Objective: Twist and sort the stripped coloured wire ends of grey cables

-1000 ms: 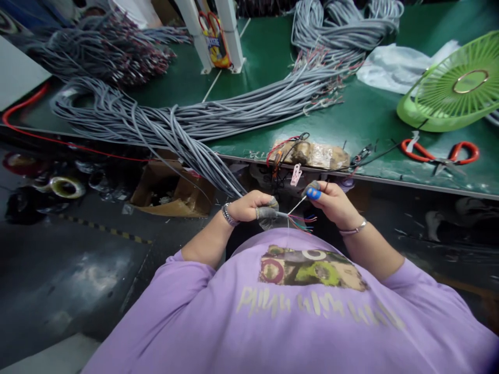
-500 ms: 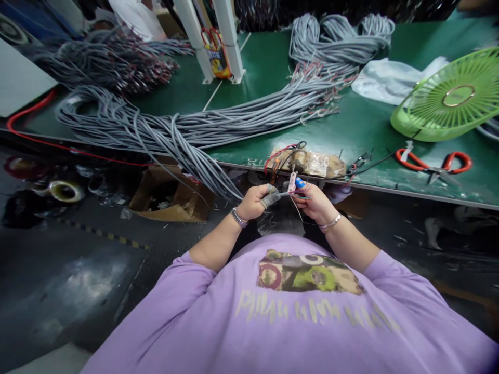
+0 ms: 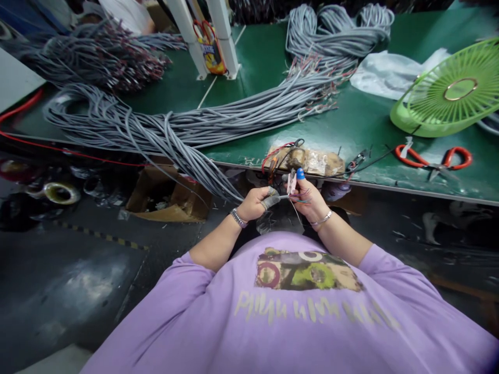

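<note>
My left hand [image 3: 253, 204], with grey wrapping on its fingertips, is closed around the end of a grey cable [image 3: 284, 197]. Thin coloured wires [image 3: 301, 196] fan out of that end toward my right hand [image 3: 315, 206]. The right fingers are closed on a small pale-pink, clip-like tool [image 3: 291, 183], upright beside the wires; its exact kind is too small to make out. A blue cover [image 3: 300, 174] sits on my right thumb. Behind my left hand, a bundle of grey cables [image 3: 210, 174] droops over the table edge.
The green table [image 3: 249, 93] carries more grey cable coils [image 3: 339, 39], a taped block [image 3: 312, 160], red-handled scissors [image 3: 432, 162], a green fan [image 3: 452, 93] and a plastic bag [image 3: 384, 75]. A white post [image 3: 226, 39] stands at the back. Below is a cardboard box [image 3: 167, 195].
My right hand has shifted slightly left and turned, its thumb now higher beside the pink tool. The left hand keeps its hold on the cable. The whole view has shifted slightly.
</note>
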`<state>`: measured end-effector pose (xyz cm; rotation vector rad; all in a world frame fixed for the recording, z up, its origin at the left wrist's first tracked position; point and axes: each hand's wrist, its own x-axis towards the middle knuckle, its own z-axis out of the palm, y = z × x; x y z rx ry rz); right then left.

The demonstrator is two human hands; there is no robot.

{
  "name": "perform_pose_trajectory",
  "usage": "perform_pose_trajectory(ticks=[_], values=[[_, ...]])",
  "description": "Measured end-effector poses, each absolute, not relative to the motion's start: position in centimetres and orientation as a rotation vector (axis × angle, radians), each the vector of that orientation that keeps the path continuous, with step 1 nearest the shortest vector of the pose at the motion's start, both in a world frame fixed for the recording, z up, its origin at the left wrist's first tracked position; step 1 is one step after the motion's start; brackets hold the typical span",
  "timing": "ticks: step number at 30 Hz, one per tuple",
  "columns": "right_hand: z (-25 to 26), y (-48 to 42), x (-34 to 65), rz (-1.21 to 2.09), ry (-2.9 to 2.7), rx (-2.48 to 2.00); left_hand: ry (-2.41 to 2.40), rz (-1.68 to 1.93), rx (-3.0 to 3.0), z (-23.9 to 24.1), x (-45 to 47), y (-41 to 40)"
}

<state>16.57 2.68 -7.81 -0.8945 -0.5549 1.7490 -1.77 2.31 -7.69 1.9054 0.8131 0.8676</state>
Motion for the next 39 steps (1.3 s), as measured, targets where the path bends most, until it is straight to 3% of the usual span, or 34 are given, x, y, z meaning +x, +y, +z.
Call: perform_pose_trajectory(ticks=[25,31,39], values=[[-9.6,-0.2,19.1,1.924,-0.446,-0.985,0.527,0.675,1.904,-6.2,-4.9,-1.8],[-9.6,-0.4,19.1,1.923,-0.470,-0.984,0.775,0.895,1.827,-6.9,-5.1,-3.7],[-10.1,-0.7,19.3,1.939,-0.456,-1.030,1.129,1.051,1.207,-9.4,-5.2,-4.3]])
